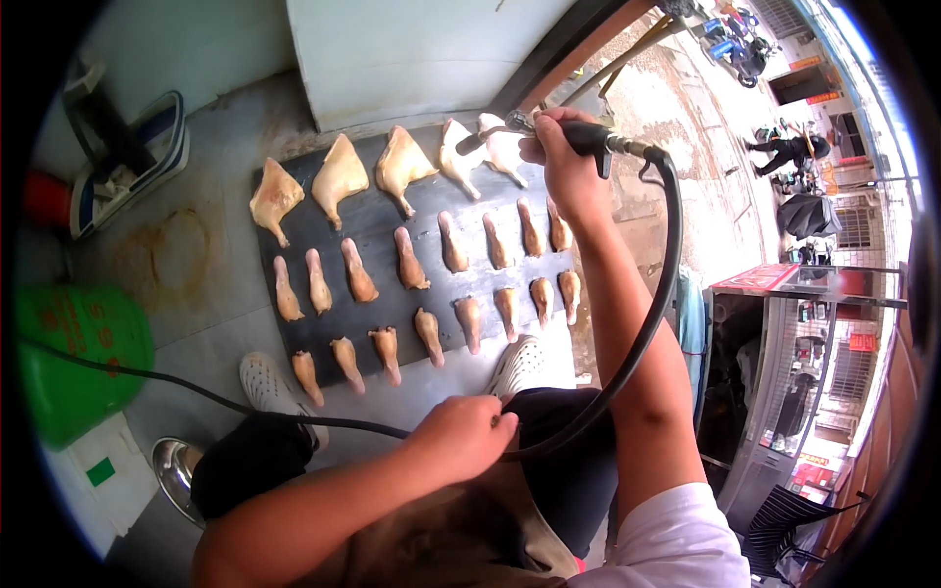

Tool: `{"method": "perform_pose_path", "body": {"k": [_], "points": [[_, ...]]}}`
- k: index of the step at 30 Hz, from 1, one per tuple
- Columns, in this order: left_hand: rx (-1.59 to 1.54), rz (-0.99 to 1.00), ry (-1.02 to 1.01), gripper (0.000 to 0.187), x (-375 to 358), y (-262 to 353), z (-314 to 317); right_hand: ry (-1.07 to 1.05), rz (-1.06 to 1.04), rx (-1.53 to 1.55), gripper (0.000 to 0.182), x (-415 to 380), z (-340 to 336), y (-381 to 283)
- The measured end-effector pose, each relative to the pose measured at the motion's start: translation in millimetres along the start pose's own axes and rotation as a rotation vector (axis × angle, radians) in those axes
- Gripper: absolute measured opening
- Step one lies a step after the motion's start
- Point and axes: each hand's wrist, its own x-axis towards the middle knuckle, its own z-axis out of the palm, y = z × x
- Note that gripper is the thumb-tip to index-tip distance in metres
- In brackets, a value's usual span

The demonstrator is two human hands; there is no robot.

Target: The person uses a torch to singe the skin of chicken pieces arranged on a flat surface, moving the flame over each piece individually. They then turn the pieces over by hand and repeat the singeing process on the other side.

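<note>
My right hand [573, 171] is wrapped round the black handle of a gas blowtorch [590, 140]. Its metal nozzle points left over the pale chicken leg quarters [404, 167] at the far edge of a dark flat slab [343, 230]; no flame shows. Nearer me, chicken drumsticks [409, 260] lie in two rows, several lightly browned. A black hose [659, 294] curves down from the torch handle and passes behind my left hand [466, 439]. That hand is closed in a fist above my lap; a small dark spot shows between thumb and finger, but what it holds is hidden.
On the left stand a green gas cylinder [83, 358], a metal bowl [176, 475] and a blue-white basin [132, 167]. My white perforated shoes [267, 382] are near the slab. At right are a glass-and-metal stall [774, 363] and a street with a person [792, 150].
</note>
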Motion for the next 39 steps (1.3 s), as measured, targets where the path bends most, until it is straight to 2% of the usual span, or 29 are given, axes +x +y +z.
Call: {"method": "perform_pose_path", "body": {"k": [2,4,5,8,10,12,14,16,18,20,24,32,37,39], "points": [[-0.061,-0.085,-0.059,0.035,22,-19,6,-0.005,-0.185,0.018,0.02,-3,-10,17],[-0.329,-0.405,-0.217,0.034,44,-28,4,-0.039,-0.276,-0.005,0.016,-14,-18,25],[-0.37,-0.475,-0.284,0.033,58,-39,4,-0.034,-0.26,-0.002,0.016,-20,-20,28],[-0.204,-0.499,-0.292,0.029,135,-66,5,-0.04,-0.247,0.042,0.014,-35,-29,27],[-0.125,-0.445,-0.07,0.025,195,-29,-8,0.021,-0.545,0.042,0.017,-32,-27,50],[-0.048,-0.439,0.132,0.03,271,-27,-1,-0.045,-0.704,0.04,0.019,-27,-38,54],[0.026,-0.435,0.325,0.036,346,-45,15,0.046,-0.678,0.093,0.023,-31,-44,49],[-0.021,-0.286,0.651,0.043,411,-57,31,0.061,-0.669,0.148,0.026,-31,-50,57],[0.043,-0.304,0.813,0.044,469,-68,28,0.054,-0.678,0.173,0.028,-25,-63,68],[0.142,-0.452,0.804,0.043,487,-35,14,0.058,-0.688,0.18,0.028,-19,-78,78],[0.052,-0.573,0.964,0.039,518,-27,11,0.11,-0.692,0.222,0.027,-13,-98,89],[0.232,-0.505,0.949,0.036,535,-52,16,0.191,-0.663,0.302,0.024,-8,-100,93],[0.135,-0.48,0.878,0.034,531,-31,17,0.057,-0.508,0.43,0.023,-16,-101,88],[0.17,-0.414,0.851,0.034,539,-40,7,0.033,-0.553,0.406,0.026,-14,-98,94]]}}
